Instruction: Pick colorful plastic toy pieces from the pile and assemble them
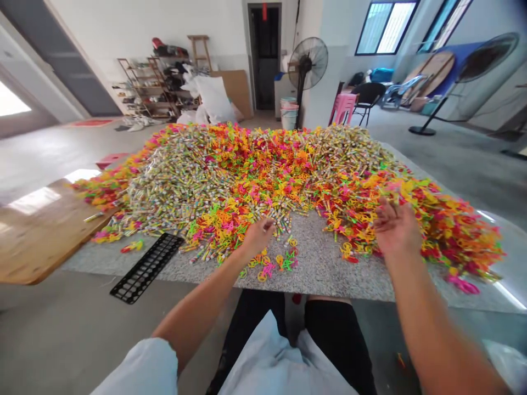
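Observation:
My left hand (259, 237) is just above the table's near middle, its fingers curled together; whatever they hold, if anything, is too small to make out. Beside it lie small printed tubes with pale ends (284, 219) and a heap of bright plastic pieces with ring-shaped parts (226, 222). My right hand (397, 227), slightly blurred, hovers at the near edge of the right-hand heap of orange, yellow and red plastic pieces (448, 230). Its fingers are apart, and I see nothing held in them. Several loose pieces (268, 267) lie near the front edge, below my left hand.
A large mound of tubes (177, 181) covers the left of the grey speckled table (317, 269). A black tray with holes (146, 269) juts over the front edge. A wooden board (45, 236) adjoins at left. Behind stand a fan (307, 60) and pink stools (345, 105).

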Action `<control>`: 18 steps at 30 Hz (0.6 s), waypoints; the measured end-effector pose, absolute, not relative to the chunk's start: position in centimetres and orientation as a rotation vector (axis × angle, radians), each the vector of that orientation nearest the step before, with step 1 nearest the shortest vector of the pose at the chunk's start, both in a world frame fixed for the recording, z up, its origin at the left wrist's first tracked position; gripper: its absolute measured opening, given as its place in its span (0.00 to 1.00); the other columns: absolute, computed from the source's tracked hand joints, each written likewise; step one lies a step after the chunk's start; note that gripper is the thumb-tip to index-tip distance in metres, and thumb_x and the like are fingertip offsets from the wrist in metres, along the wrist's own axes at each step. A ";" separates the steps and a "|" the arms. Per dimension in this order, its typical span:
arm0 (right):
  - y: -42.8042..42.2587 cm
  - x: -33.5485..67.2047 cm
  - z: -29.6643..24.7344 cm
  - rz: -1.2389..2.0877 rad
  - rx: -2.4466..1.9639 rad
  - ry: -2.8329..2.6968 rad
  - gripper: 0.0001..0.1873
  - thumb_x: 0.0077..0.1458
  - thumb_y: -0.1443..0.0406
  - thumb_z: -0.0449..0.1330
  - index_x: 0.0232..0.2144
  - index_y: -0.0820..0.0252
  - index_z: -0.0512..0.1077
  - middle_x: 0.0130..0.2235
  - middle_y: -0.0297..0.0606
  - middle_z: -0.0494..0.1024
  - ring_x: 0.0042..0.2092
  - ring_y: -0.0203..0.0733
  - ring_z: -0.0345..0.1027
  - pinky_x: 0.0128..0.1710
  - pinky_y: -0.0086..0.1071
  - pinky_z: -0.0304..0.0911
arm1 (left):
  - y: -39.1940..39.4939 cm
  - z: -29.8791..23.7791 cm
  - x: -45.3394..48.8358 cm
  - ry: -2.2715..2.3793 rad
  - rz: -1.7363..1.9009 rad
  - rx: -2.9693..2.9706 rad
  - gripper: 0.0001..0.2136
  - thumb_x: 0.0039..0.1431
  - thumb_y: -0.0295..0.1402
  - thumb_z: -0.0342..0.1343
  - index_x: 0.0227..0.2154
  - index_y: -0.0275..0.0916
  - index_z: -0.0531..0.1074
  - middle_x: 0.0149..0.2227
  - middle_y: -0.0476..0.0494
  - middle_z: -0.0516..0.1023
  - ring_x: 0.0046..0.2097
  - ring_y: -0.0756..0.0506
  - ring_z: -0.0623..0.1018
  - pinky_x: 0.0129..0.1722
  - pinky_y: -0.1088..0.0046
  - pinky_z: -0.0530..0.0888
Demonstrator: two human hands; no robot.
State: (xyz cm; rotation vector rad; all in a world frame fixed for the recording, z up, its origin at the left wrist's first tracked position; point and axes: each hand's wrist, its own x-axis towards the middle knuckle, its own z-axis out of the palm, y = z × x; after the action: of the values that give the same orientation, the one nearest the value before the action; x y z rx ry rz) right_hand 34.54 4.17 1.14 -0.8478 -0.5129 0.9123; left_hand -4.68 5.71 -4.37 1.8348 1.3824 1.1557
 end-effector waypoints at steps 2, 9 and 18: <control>4.9 33.0 0.5 0.969 -0.961 -0.655 0.18 0.55 0.51 0.65 0.43 0.55 0.76 0.43 0.41 0.81 0.29 0.35 0.74 0.20 0.25 0.64 | 9.0 -3.4 -6.2 1.476 1.167 1.945 0.09 0.61 0.32 0.57 0.41 0.43 0.81 0.39 0.42 0.82 0.41 0.41 0.80 0.46 0.64 0.74; 5.8 20.1 -8.7 0.889 -1.374 -1.866 0.14 0.56 0.69 0.58 0.43 0.57 0.79 0.45 0.43 0.81 0.42 0.44 0.75 0.42 0.37 0.71 | 19.5 -1.5 -6.1 1.488 0.729 2.344 0.12 0.48 0.21 0.63 0.35 0.41 0.81 0.43 0.37 0.81 0.53 0.37 0.74 0.58 0.62 0.66; 7.1 18.2 -8.6 0.393 -1.607 -2.520 0.22 0.66 0.63 0.54 0.61 0.54 0.67 0.58 0.44 0.71 0.49 0.44 0.73 0.48 0.32 0.65 | 23.4 -1.9 -6.3 1.531 0.430 2.490 0.06 0.47 0.20 0.63 0.24 0.37 0.78 0.34 0.35 0.82 0.51 0.34 0.75 0.62 0.52 0.57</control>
State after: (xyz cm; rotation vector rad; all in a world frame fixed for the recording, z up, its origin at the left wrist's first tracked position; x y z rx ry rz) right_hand 18.20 7.06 -8.60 -1.6073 -2.5202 0.3929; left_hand -6.31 23.41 -1.91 2.4902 1.5305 0.4302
